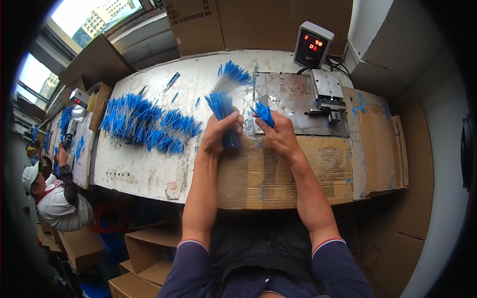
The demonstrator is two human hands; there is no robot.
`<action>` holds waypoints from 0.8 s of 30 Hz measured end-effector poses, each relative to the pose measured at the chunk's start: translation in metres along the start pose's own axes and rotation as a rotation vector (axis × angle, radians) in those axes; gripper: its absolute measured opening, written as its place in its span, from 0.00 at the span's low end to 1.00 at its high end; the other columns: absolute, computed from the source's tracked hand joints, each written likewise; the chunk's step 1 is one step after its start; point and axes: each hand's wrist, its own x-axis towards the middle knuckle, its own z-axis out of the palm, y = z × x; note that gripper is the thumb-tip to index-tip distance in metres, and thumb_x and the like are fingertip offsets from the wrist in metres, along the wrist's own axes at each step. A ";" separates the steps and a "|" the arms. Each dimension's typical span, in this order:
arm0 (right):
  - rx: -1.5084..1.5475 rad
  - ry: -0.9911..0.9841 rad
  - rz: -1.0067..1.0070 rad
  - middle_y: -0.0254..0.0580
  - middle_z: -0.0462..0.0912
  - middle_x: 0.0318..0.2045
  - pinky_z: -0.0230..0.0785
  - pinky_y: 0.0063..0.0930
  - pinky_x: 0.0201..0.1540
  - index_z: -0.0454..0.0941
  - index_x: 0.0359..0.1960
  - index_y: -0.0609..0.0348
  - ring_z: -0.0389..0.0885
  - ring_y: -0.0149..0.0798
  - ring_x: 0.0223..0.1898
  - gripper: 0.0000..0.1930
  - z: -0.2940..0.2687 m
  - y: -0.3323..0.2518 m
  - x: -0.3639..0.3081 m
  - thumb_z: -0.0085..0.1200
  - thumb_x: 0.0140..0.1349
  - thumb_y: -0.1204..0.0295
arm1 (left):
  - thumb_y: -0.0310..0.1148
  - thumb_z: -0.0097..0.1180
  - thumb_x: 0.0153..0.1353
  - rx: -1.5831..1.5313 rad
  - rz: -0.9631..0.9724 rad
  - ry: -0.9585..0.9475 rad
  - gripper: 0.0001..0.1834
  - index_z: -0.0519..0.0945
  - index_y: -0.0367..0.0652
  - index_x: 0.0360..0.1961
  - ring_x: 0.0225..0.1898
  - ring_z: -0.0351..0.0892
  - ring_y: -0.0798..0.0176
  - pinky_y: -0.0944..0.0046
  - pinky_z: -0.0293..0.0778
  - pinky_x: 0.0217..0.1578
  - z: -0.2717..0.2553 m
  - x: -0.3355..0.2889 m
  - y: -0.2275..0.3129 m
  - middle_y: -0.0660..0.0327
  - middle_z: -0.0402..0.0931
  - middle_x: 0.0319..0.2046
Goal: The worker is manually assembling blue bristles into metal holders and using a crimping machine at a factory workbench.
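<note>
My left hand [214, 133] is closed around a thick upright bundle of thin blue-tipped strands [220, 105]. A smaller tuft of blue strands [263, 114] is pinched in my right hand [280, 133], a little to the right of the left one. Just beyond the left hand, more strands with pale stems and blue ends [232, 74] lie fanned out on the table. To the left spreads a long heap of the same blue-and-pale strands [144, 121]. What exactly the strands are, I cannot make out.
A metal plate [285, 102] carries a small clamp-like machine [328, 92] at right. Behind it stands a box with a red digital display [313, 44]. A screwdriver [172, 81] lies on the white table [141, 171]. Cardboard [283, 171] covers the front. Another person [62, 203] works at far left.
</note>
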 end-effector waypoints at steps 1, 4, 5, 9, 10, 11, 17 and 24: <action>0.291 0.045 0.229 0.41 0.86 0.31 0.74 0.32 0.37 0.84 0.45 0.62 0.83 0.40 0.32 0.08 0.001 0.001 -0.001 0.63 0.66 0.73 | 0.37 0.67 0.66 0.001 -0.002 -0.006 0.15 0.77 0.42 0.46 0.29 0.81 0.66 0.67 0.79 0.32 0.000 -0.001 -0.001 0.60 0.80 0.33; 0.692 0.102 0.528 0.35 0.85 0.29 0.70 0.25 0.28 0.84 0.43 0.62 0.80 0.31 0.26 0.09 0.004 0.002 -0.002 0.65 0.68 0.70 | 0.36 0.67 0.65 -0.070 0.003 -0.133 0.22 0.72 0.41 0.54 0.30 0.82 0.65 0.65 0.79 0.32 0.004 -0.003 -0.004 0.60 0.79 0.34; 0.804 0.105 0.599 0.34 0.85 0.29 0.68 0.21 0.23 0.84 0.43 0.62 0.78 0.27 0.24 0.09 0.006 0.003 -0.003 0.66 0.68 0.69 | 0.36 0.67 0.65 -0.069 -0.003 -0.141 0.22 0.72 0.41 0.54 0.30 0.82 0.65 0.65 0.79 0.32 0.005 -0.003 -0.005 0.60 0.79 0.34; 0.959 0.164 0.555 0.38 0.85 0.28 0.70 0.20 0.20 0.83 0.42 0.64 0.81 0.29 0.23 0.09 0.017 -0.007 0.001 0.68 0.64 0.75 | 0.34 0.68 0.60 0.113 -0.088 -0.210 0.23 0.77 0.37 0.54 0.31 0.82 0.64 0.65 0.80 0.33 0.022 -0.006 -0.004 0.60 0.81 0.35; 0.965 0.152 0.550 0.38 0.85 0.29 0.73 0.21 0.21 0.83 0.43 0.65 0.82 0.30 0.24 0.10 0.015 -0.005 0.001 0.69 0.62 0.77 | 0.33 0.68 0.59 0.130 -0.082 -0.192 0.23 0.78 0.37 0.54 0.31 0.83 0.64 0.65 0.80 0.34 0.024 -0.007 -0.005 0.60 0.81 0.36; 0.966 0.163 0.550 0.38 0.85 0.29 0.73 0.21 0.21 0.83 0.43 0.65 0.82 0.30 0.24 0.10 0.015 -0.002 0.000 0.69 0.62 0.77 | 0.32 0.68 0.59 0.147 -0.077 -0.173 0.23 0.79 0.37 0.54 0.32 0.83 0.64 0.65 0.81 0.35 0.026 -0.007 -0.007 0.60 0.82 0.37; 0.936 0.160 0.548 0.37 0.85 0.31 0.74 0.22 0.21 0.84 0.42 0.64 0.82 0.30 0.24 0.11 0.016 -0.002 0.000 0.70 0.59 0.78 | 0.30 0.68 0.59 0.234 -0.066 -0.179 0.28 0.76 0.38 0.61 0.37 0.84 0.65 0.65 0.80 0.39 0.023 -0.006 -0.016 0.60 0.82 0.41; 1.025 0.251 0.637 0.35 0.85 0.28 0.70 0.23 0.19 0.85 0.40 0.63 0.79 0.27 0.20 0.08 0.009 -0.005 0.000 0.69 0.60 0.76 | 0.28 0.66 0.61 0.159 -0.101 -0.194 0.26 0.75 0.37 0.60 0.39 0.87 0.61 0.61 0.83 0.43 0.028 -0.007 -0.010 0.57 0.84 0.42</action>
